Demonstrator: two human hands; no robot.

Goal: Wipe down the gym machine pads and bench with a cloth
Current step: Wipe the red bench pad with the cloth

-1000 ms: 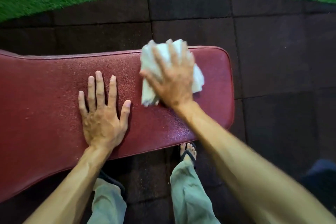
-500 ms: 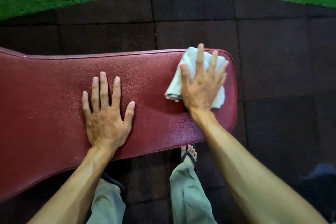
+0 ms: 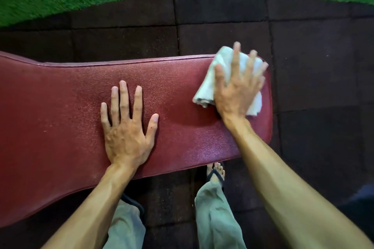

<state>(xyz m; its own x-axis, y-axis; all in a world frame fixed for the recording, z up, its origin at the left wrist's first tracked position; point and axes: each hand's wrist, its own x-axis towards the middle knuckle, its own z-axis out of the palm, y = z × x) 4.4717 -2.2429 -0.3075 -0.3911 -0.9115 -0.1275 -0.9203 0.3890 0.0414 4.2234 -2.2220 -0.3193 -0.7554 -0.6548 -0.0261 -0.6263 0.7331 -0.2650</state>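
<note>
Cloth (image 3: 204, 95): white, bunched, flat on the table at its right end, far corner; one fold pokes past the far edge.
Right hand (image 3: 235, 95): fingers (image 3: 235, 56) splayed on top of the cloth, palm pressing down; a flat press, not a clenched grip.
Left hand (image 3: 126, 133): released, holding nothing, palm flat on the bare pad, well apart from the cloth.
Table (image 3: 50, 117): dark red padded bench; long axis runs left to right across the view.
Cloth relative to the grip: directly under the right palm, spilling out on the thumb side and the little-finger side.
Deciding relation: nearly all unwiped-looking pad lies leftward of the right hand along the long axis; only a narrow strip remains to its right.
Nearer hand: right, already on the cloth.
Judged step: finishing the end corner; the next stroke likely returns left.
</note>
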